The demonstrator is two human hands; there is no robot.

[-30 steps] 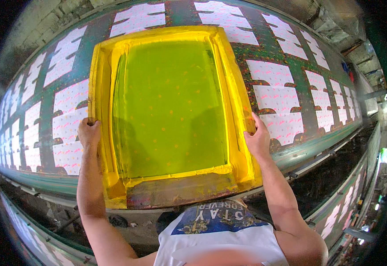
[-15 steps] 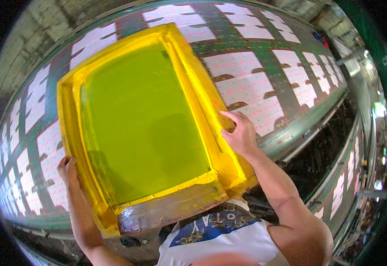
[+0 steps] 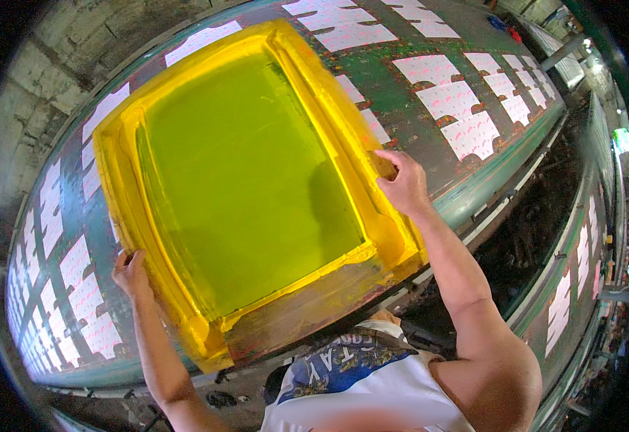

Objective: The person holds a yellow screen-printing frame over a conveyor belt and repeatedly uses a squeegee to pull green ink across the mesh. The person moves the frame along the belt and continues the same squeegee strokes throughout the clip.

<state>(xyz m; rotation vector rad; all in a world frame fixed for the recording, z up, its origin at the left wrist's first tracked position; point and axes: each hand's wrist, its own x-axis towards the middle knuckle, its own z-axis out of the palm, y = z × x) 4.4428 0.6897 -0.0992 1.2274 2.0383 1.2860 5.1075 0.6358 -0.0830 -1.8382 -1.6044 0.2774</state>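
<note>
Printing screen: one; yellow frame, green mesh, brown near strip; held over the table's near row. Your left hand gripped its left edge, your right hand its right. It had moved right, covering most of a white panel previously bare. Your shirt bore pale lettering.

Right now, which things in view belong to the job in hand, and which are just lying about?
In the job, it seems:
Frame, held at its sides by the left hand and right hand
Green panel inside it
White pieces
Table under them

Apparently lying about:
Red thing and blue thing, too small to identify
Dark lump below
</note>
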